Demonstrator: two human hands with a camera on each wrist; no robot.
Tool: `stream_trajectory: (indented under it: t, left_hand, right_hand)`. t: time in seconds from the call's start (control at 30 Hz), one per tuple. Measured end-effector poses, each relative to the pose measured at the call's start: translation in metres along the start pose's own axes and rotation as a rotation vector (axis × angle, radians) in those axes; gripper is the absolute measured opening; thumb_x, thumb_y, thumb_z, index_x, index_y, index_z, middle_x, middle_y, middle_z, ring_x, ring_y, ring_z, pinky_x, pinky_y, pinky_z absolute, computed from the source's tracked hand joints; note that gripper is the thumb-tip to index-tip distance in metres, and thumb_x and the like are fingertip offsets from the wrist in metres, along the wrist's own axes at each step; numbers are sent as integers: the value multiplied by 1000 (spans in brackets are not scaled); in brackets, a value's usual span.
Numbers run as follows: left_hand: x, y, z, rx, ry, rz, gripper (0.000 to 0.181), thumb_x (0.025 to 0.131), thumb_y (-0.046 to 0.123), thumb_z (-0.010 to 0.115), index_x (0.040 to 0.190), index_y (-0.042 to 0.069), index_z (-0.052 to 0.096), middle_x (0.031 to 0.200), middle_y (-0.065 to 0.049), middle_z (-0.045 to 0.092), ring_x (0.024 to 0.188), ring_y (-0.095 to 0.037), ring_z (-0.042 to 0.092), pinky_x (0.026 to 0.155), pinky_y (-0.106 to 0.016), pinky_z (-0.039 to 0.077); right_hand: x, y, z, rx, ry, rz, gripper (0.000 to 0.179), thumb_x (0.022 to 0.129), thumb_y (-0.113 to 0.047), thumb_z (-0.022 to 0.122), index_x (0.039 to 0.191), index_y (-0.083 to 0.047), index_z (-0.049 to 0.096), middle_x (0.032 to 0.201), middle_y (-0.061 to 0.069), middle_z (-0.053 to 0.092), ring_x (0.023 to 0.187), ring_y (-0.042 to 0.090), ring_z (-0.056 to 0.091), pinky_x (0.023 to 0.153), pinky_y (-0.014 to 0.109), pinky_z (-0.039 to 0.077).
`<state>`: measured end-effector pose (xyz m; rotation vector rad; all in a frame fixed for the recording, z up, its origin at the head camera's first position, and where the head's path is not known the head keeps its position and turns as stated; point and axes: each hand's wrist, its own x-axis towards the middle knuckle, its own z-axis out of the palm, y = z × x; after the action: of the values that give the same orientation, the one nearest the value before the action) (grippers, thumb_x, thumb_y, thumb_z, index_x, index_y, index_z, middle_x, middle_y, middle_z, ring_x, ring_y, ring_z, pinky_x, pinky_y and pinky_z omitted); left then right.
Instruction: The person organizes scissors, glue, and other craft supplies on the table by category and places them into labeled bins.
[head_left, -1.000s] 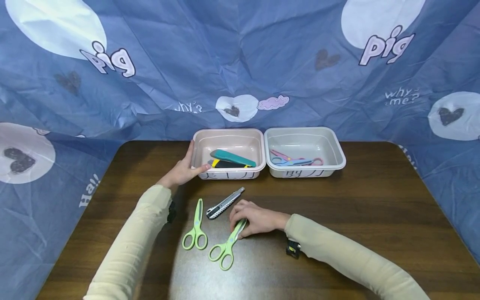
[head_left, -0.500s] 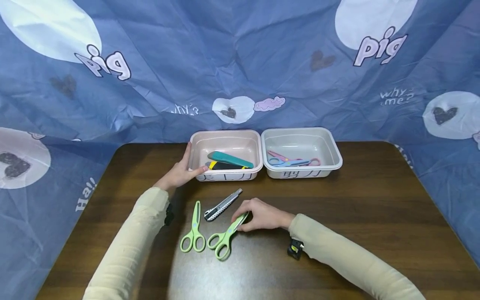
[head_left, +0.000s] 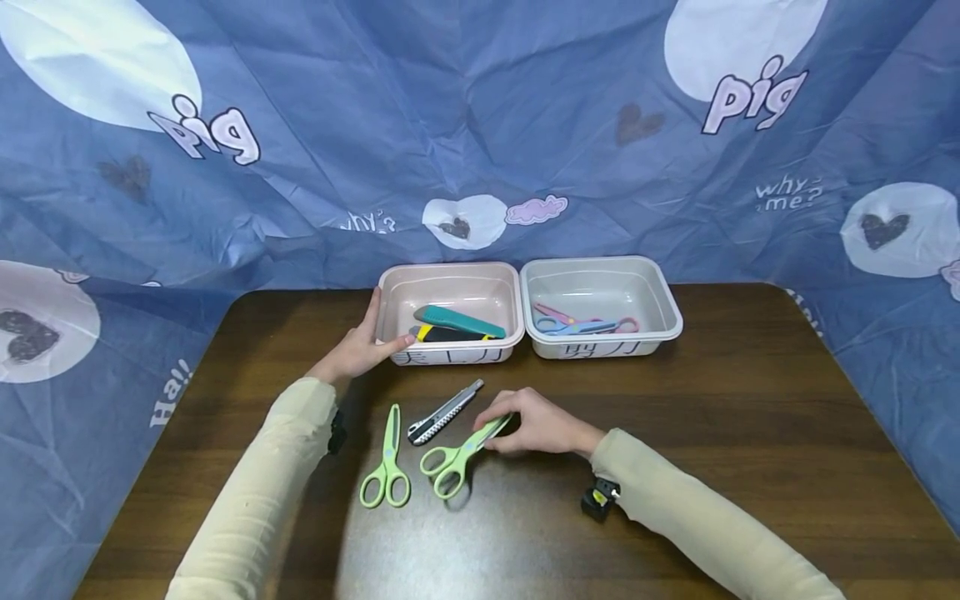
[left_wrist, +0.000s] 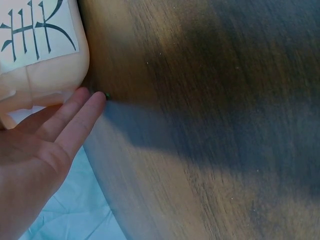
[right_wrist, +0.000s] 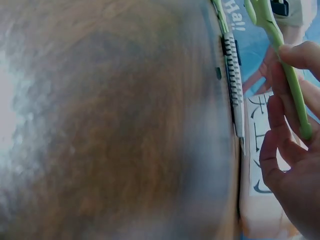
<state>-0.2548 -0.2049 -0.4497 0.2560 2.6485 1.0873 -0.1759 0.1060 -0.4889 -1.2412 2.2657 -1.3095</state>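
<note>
My right hand (head_left: 543, 423) pinches a pair of green scissors (head_left: 452, 458) by the blade end, between thumb and fingers. Its handle loops point toward the near left, raised a little above the table with a shadow underneath. The right wrist view also has these scissors (right_wrist: 295, 90) in the fingers. My left hand (head_left: 354, 348) rests against the left end of the pink bin (head_left: 450, 268), fingers straight along the side and thumb at the front rim. A second pair of green scissors (head_left: 388, 468) and a silver utility knife (head_left: 446, 413) lie on the table between the hands.
The pink bin holds a teal utility knife (head_left: 461, 321) and a black-and-yellow one (head_left: 450, 334). Touching it on the right, a grey-white bin (head_left: 660, 287) contains blue scissors (head_left: 581, 327) and pink scissors (head_left: 553, 313). A patterned blue cloth (head_left: 337, 150) hangs behind the brown table (head_left: 750, 400).
The right hand has lifted the green scissors off the table and shifted them slightly away and to the right. The left hand stays at the pink bin.
</note>
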Motion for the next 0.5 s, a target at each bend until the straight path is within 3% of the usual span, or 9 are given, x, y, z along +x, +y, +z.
stream_trajectory:
  t: [0.3,0.5]
  left_hand:
    - [1,-2,1,14,5,12,107,90,46,62,152,9,-17,151,-35,13,133,-50,28,108,-58,22]
    - [-2,1,1,9,5,23,115,85,62,60,152,11,-18,150,-38,13,132,-54,27,106,-61,22]
  right_hand:
    - [-11,3,-9,11,64,64,21,80,-9,77,101,-10,76,95,-3,68,89,12,58,82,28,45]
    - [-17,6,-17,7,95,92,21,81,-9,77,103,-8,75,96,-3,68,90,13,58,83,30,45]
